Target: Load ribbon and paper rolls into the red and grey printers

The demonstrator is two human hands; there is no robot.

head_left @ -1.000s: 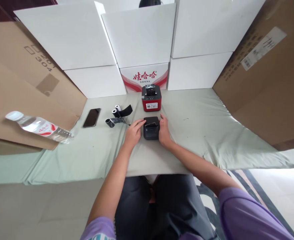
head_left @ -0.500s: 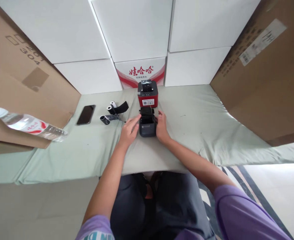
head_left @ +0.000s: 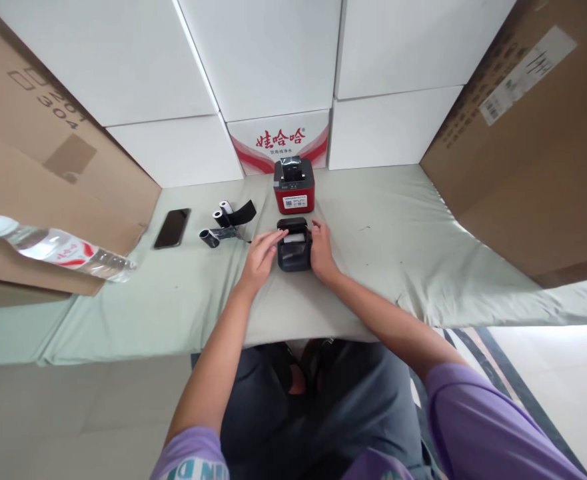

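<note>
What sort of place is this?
Probably a makeshift indoor work booth: a cloth-covered table with stacked white boxes along the back and brown cardboard boxes at either side. The view doesn't show what kind of building it's in.

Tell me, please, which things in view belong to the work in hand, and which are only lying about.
In the work: left hand, right hand, black device between them.

Apparently lying about: red device, phone, bottle, rolls (perhaps related).
</note>
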